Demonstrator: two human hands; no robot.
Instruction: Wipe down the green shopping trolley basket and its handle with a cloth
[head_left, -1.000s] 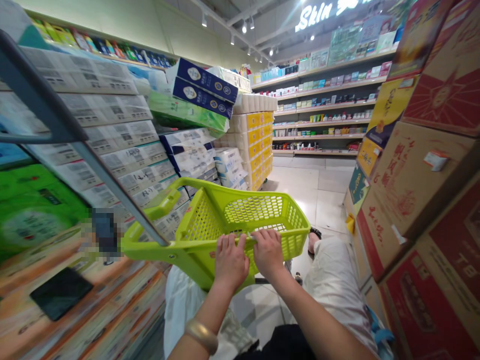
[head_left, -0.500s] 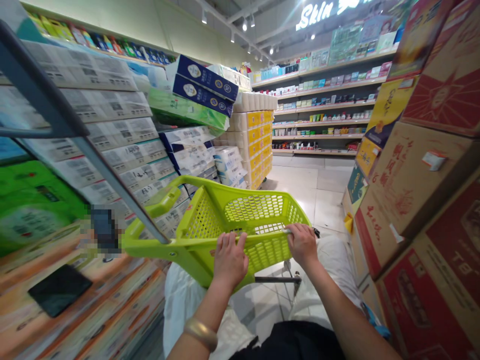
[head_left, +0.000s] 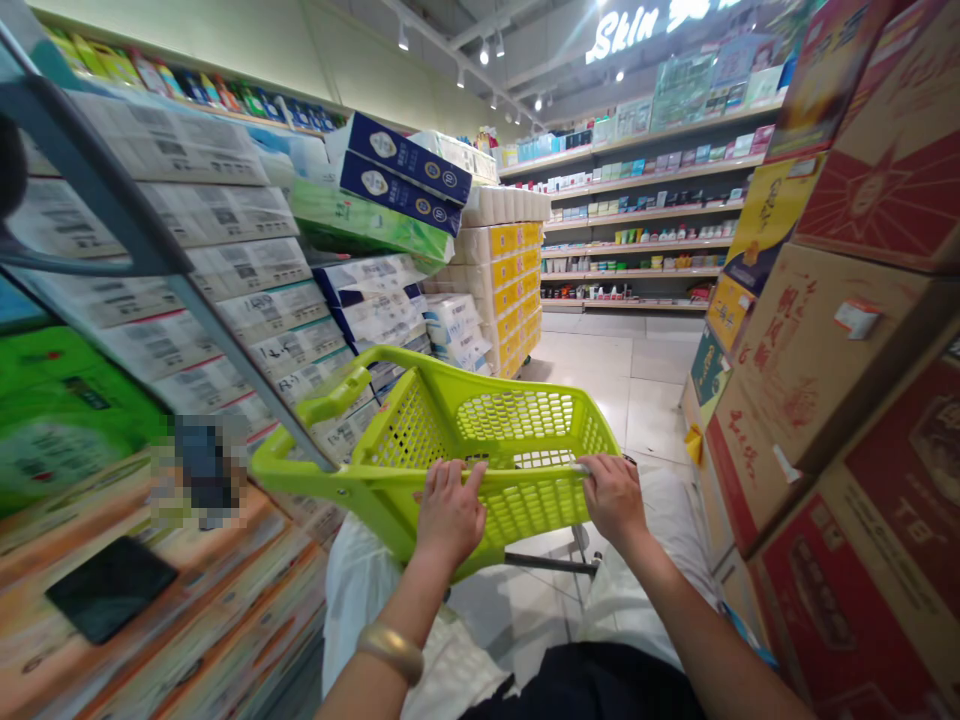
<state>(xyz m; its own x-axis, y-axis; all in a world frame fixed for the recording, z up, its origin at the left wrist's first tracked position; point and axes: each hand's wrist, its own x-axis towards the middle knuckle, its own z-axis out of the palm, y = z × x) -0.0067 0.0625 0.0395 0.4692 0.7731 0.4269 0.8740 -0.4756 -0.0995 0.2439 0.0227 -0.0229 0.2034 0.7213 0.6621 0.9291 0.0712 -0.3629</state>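
Observation:
A lime-green plastic shopping basket on wheels (head_left: 495, 515) stands sideways in front of my knees, its mesh walls full of oval holes. My left hand (head_left: 452, 510) is closed over the near rim, toward the middle. Further right on that same rim, my right hand (head_left: 611, 492) grips near the basket's end; a small pale bit shows by its fingertips. From the basket's left end a long metal pull handle (head_left: 244, 370) with a dark grip slants up to the upper left. Only a few small patches show inside the basket, too obscured to name.
Stacked tissue packs (head_left: 225, 220) line the left side. A black tablet-like object (head_left: 111, 588) lies on orange packages beside a blurred-out patch. Cardboard cartons (head_left: 862, 340) rise close on the right. Tiled floor (head_left: 592, 350) runs toward stocked shelves (head_left: 645, 210) at the back.
The view has shifted slightly, and the pull handle sits a little further right and lower in it. Both hands remain on the basket's rim.

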